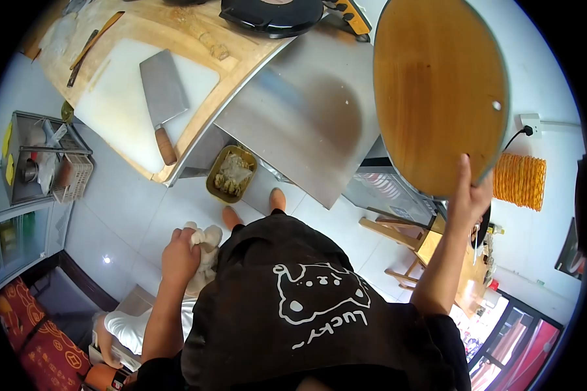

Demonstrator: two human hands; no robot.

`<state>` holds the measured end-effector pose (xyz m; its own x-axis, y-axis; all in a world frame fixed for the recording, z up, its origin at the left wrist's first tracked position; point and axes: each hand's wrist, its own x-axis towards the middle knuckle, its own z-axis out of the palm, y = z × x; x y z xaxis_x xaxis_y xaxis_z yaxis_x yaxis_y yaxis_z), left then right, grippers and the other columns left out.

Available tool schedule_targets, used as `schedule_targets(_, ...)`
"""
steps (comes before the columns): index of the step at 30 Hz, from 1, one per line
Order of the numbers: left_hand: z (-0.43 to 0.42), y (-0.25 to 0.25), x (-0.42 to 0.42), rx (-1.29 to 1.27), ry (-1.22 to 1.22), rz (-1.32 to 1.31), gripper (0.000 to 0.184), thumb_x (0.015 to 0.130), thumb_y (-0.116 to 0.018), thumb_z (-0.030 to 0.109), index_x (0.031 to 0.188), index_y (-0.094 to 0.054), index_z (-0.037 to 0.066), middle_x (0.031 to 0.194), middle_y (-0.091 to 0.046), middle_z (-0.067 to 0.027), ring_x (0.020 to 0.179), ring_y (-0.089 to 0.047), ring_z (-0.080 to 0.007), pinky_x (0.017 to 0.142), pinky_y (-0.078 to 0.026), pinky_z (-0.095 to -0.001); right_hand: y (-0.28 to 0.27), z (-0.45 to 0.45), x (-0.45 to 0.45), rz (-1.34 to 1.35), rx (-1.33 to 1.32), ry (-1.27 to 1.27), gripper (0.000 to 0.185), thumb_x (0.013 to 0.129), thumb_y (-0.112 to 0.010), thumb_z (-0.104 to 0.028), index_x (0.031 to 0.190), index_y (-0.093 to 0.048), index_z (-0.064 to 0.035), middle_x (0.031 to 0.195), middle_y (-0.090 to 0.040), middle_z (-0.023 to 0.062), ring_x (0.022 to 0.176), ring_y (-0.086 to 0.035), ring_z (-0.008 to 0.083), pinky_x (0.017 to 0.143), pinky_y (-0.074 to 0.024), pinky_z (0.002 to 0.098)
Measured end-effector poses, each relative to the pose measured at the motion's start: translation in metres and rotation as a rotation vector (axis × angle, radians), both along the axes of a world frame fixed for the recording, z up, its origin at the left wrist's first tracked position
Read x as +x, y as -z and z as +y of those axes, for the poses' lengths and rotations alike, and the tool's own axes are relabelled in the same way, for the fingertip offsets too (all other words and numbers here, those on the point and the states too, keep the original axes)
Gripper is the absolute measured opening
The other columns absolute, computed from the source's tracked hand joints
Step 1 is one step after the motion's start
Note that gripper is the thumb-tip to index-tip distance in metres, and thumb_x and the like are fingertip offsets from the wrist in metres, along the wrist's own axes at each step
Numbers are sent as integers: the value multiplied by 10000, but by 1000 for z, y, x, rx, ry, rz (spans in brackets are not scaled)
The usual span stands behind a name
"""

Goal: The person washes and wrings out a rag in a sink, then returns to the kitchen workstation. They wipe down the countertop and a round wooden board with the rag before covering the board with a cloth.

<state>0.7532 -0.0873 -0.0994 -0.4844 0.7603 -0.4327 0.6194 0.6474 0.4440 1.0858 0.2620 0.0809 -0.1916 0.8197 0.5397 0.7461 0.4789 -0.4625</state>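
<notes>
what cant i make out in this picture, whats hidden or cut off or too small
All in the head view:
Round wooden board: top cut off by the upper edge; back turned away.
Right hand: its grip behind the board is hidden by the board.
Left hand: its palm side, against the pale bundle, is hidden by the hand itself.
Basin: contents too small to identify.
Black round appliance: cut off by the upper edge.

left hand [181, 256] curled, right hand [469, 193] forward
</notes>
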Motion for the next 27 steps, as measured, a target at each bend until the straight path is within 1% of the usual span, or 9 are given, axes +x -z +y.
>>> schedule_targets(4, -1, -2, 3, 21, -4, 1, 280, 784, -583, 98, 1063, -577, 91, 1034, -579, -162, 864, -612, -414, 734, -507, -499, 14, 4, -15, -103, -43, -63, 299, 949, -611, -227, 1089, -623, 37, 1036, -617, 160, 936, -616, 303, 828, -474, 363)
schedule_targets(8, 2, -7, 3, 29, 23, -7, 272, 791, -580, 96, 1063, -577, 91, 1042, -579, -165, 870, -608, -418, 739, -505, -498, 15, -20, -23, -177, -58, -75, 309, 942, -623, -243, 1066, -612, 40, 987, -603, 178, 898, -614, 307, 819, -474, 361)
schedule_targets(9, 4, -9, 3, 28, 32, -14, 271, 793, -580, 95, 1064, -576, 90, 1043, -579, -165, 872, -608, -419, 739, -504, -497, 7, -37, -34, -65, -197, -33, 322, 927, -642, -252, 1066, -606, 36, 941, -593, 181, 867, -609, 315, 812, -474, 356)
schedule_targets(12, 12, -17, 6, 57, 56, -19, 279, 797, -582, 95, 1076, -574, 89, 1036, -579, -167, 872, -605, -421, 741, -503, -496, 0, -75, -37, 19, -214, -158, 341, 910, -659, -234, 1110, -601, 37, 955, -626, 161, 876, -618, 279, 819, -475, 342)
schedule_targets(15, 20, -22, 9, 144, 90, -10, 288, 800, -582, 87, 1087, -577, 91, 1029, -578, -169, 871, -604, -422, 741, -502, -495, -14, -96, -29, 163, -452, -136, 331, 903, -664, -191, 1137, -609, 36, 1004, -664, 124, 901, -617, 204, 832, -475, 316)
schedule_targets(18, 30, -33, 11, 185, 96, -16, 288, 798, -585, 80, 1086, -582, 91, 1023, -584, -172, 890, -599, -422, 749, -497, -494, -19, -101, -14, 442, -551, -80, 342, 897, -669, -170, 1149, -609, 54, 1055, -666, 100, 927, -597, 151, 850, -470, 293)
schedule_targets(24, 36, -35, 8, 458, 37, -100, 240, 846, -606, 124, 1070, -624, 39, 1015, -621, -179, 909, -609, -392, 824, -498, -424, -45, -70, 24, 722, -399, 66, 349, 900, -666, -165, 1148, -600, 72, 1029, -659, 105, 898, -600, 151, 817, -478, 287)
schedule_targets(25, 39, -36, 7, 500, -18, -180, 263, 880, -610, 148, 1100, -628, 5, 1037, -653, -160, 918, -637, -306, 855, -491, -364, -49, -61, 27, 819, -376, 87, 336, 907, -656, -153, 1147, -596, 75, 1021, -658, 104, 880, -605, 149, 801, -485, 285)
schedule_targets(27, 49, -48, 8, 476, -152, -399, 284, 899, -609, 162, 1129, -622, -5, 1056, -667, -135, 941, -631, -240, 864, -484, -339, -43, -46, 31, 989, -341, 82, 363, 922, -636, -147, 1191, -560, 84, 1063, -651, 114, 893, -625, 174, 798, -504, 292)
